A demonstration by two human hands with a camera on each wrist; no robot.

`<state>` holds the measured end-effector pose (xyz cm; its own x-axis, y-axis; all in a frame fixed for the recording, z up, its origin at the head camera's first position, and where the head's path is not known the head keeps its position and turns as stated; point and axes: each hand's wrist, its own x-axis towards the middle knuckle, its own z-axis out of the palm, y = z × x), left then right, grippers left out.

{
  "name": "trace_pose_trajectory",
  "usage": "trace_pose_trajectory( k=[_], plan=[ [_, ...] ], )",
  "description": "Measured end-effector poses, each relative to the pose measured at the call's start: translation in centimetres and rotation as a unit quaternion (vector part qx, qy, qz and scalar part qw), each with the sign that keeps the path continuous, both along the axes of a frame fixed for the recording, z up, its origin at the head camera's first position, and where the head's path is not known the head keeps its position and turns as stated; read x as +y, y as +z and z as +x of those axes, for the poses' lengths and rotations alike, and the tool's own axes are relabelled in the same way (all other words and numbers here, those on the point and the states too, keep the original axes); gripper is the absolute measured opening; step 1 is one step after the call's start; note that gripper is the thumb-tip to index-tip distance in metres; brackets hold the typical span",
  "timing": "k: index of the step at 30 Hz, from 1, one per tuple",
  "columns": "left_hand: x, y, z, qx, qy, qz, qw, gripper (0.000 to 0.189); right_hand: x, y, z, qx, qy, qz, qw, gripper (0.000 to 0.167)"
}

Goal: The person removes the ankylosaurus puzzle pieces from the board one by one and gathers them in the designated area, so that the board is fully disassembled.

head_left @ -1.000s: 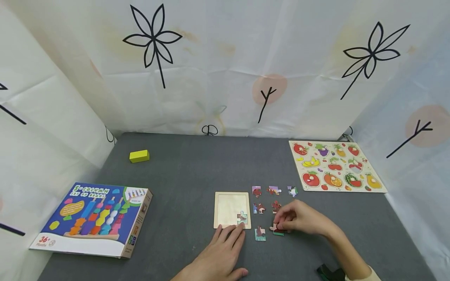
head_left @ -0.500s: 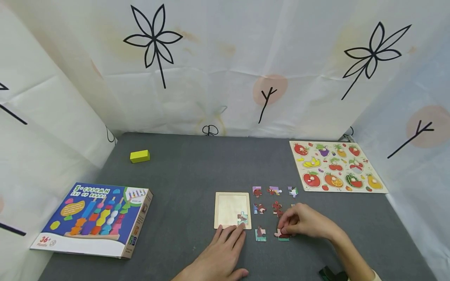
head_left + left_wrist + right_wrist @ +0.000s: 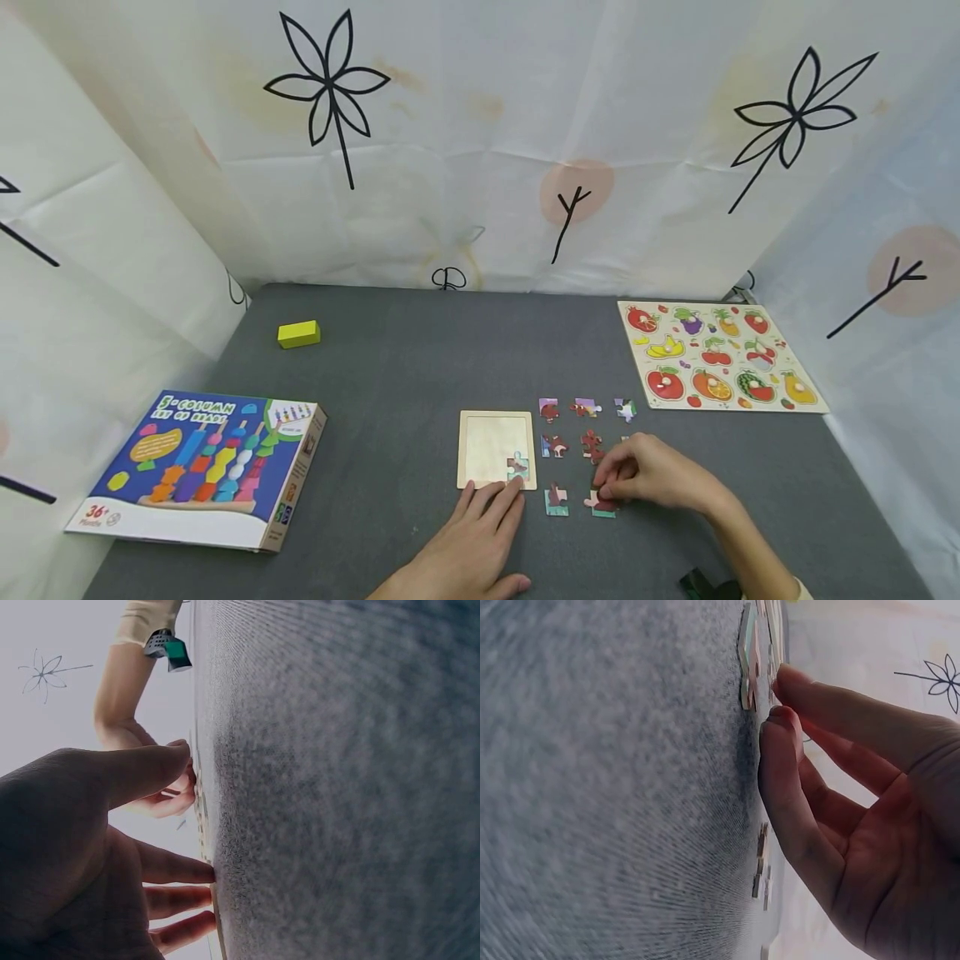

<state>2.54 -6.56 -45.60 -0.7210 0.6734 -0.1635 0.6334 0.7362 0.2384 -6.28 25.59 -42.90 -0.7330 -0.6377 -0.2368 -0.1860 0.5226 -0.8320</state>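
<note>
My left hand [image 3: 474, 537] lies with straight fingers at the near edge of a small square wooden puzzle tray [image 3: 491, 442]. One puzzle piece [image 3: 517, 465] sits in the tray's lower right corner. To the right, my right hand [image 3: 651, 473] pinches a reddish-brown puzzle piece [image 3: 602, 504] with a green lower edge, low at the table; the fingers hide part of it. In the right wrist view this puzzle piece [image 3: 748, 660] is beside the thumb tip. Loose nearby are several other pieces, among them a teal-edged piece [image 3: 556, 500] and a brown piece [image 3: 592, 446].
A wooden fruit puzzle board [image 3: 720, 357] lies at the back right. On the left is a blue toy box [image 3: 197, 468], and a yellow block [image 3: 298, 334] sits behind it. A patterned white cloth [image 3: 450, 142] surrounds the grey table [image 3: 390, 358].
My right hand has shifted slightly right and toward me with its piece, then stayed almost still. The brown piece above it shows more fully now. My left hand has kept its place.
</note>
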Motion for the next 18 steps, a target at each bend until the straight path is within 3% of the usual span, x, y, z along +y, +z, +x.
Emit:
trace_pose_trajectory(
  k=[10,18],
  plan=[
    [0.1,0.1,0.0,-0.014,0.005,-0.003,0.9999,0.09,-0.2,0.2,-0.5,0.016,-0.009,-0.011,0.9998,0.012],
    [0.1,0.1,0.1,0.003,0.006,-0.008,0.9999,0.09,-1.6,0.3,-1.1,0.031,-0.008,-0.026,0.9992,0.018]
  ],
)
